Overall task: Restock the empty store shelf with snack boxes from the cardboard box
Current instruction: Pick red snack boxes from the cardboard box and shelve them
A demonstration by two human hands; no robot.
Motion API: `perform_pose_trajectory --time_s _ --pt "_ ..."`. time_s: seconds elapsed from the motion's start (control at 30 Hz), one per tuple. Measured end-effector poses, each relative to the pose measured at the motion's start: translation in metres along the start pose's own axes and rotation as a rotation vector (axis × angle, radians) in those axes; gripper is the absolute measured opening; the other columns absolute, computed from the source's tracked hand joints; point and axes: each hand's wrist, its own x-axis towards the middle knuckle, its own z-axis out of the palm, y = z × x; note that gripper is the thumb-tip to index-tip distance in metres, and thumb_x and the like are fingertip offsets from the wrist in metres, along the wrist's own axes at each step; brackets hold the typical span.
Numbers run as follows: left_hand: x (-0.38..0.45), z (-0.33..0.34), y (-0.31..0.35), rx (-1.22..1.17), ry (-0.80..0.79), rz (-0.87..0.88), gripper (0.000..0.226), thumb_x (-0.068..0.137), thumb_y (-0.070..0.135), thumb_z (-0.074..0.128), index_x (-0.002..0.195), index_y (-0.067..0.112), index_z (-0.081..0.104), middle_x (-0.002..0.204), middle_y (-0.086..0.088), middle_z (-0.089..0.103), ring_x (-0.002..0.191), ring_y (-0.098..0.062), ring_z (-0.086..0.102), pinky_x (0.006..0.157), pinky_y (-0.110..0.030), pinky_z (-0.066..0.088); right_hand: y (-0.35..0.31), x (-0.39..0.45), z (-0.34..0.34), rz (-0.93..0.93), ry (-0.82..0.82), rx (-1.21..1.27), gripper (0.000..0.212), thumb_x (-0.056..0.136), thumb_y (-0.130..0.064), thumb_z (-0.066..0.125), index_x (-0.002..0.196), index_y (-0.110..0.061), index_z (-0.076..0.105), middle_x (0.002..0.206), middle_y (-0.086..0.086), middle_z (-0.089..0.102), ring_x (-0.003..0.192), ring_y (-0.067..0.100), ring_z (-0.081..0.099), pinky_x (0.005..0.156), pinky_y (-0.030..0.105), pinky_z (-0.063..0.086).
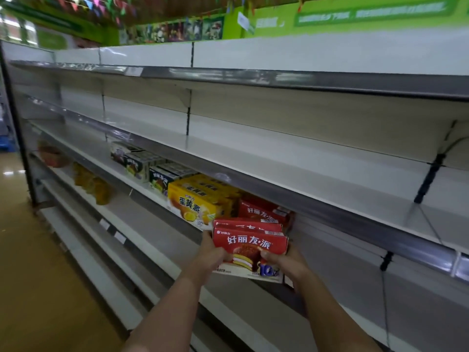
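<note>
Head view: we look down and forward along a long white store shelf [279, 158] that runs from near right to far left.
Left hand [212, 252]: we see it gripping the left edge of the red snack boxes [250, 246], fingers curled round the side and thumb on the front face.
Right hand [284, 261]: it grips the right lower corner of the same red boxes, thumb on the front, fingers behind.
Red snack boxes: there seem to be two, one behind the other, held upright with the front facing us, just in front of the third shelf board from the top; we cannot tell whether they touch the board.
Stocked red boxes [265, 212]: more of the same kind stand on that board, just behind and right of the held ones.
Yellow snack boxes [200, 199]: they stand on the same board, just left of the red ones and touching them as far as we can see.
Dark-and-white boxes [142, 165]: farther left on that board we see a row of them running away from us.
Yellow bags [92, 184]: blurred, one board lower, far left.
Red basket-like item [52, 154]: too blurred for us to name, at the far left end.
Floor [38, 275]: tan and glossy, to the left of the shelf.
</note>
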Motion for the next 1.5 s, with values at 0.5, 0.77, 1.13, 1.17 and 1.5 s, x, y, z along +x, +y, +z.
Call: perform_pose_trajectory --time_s 0.5,0.77,1.13,1.17,1.5 --pt "0.090 0.025 0.015 0.285 -0.025 0.204 0.059 0.073 -0.016 0.061 0.124 0.009 0.046 0.112 -0.015 0.060 0.105 -0.030 0.058 0.087 -0.038 0.050 0.002 0.041 -0.001 0.004 0.323 -0.104 0.070 0.069 0.001 0.080 0.124 -0.015 0.039 0.114 0.006 0.060 0.109 0.027 0.060 0.095 0.046 0.051" --pt "0.136 0.012 0.004 0.334 -0.153 0.204 0.059 0.077 -0.003 0.067 0.130 0.011 0.048 0.111 -0.011 0.065 0.099 -0.024 0.059 0.091 -0.038 0.049 0.006 0.068 0.021 0.093 0.441 -0.151 0.064 0.065 0.001 0.082 0.116 -0.014 0.046 0.115 0.012 0.062 0.105 0.027 0.062 0.092 0.046 0.053" --pt "0.177 0.014 -0.009 0.301 -0.212 0.182 0.055 0.083 -0.001 0.060 0.134 0.016 0.046 0.116 -0.014 0.063 0.105 -0.031 0.058 0.093 -0.042 0.049 0.011 0.092 0.040 0.174 0.543 -0.269 0.065 0.074 -0.016 0.080 0.130 -0.017 0.047 0.124 0.006 0.061 0.115 0.024 0.058 0.103 0.043 0.045" --pt "0.179 0.015 -0.009 0.293 -0.212 0.185 0.054 0.083 -0.001 0.060 0.133 0.017 0.046 0.117 -0.014 0.063 0.105 -0.030 0.058 0.093 -0.042 0.049 0.011 0.095 0.039 0.168 0.527 -0.266 0.066 0.074 -0.017 0.080 0.131 -0.016 0.046 0.125 0.006 0.060 0.115 0.024 0.058 0.103 0.043 0.045" --pt "0.188 0.029 -0.017 0.309 -0.107 0.228 0.054 0.089 0.013 0.062 0.138 0.015 0.037 0.123 -0.016 0.060 0.112 -0.036 0.057 0.093 -0.043 0.047 0.020 0.106 0.038 0.194 0.664 -0.303 0.035 0.087 -0.011 0.064 0.120 -0.010 0.050 0.120 0.009 0.061 0.113 0.025 0.057 0.100 0.038 0.045"
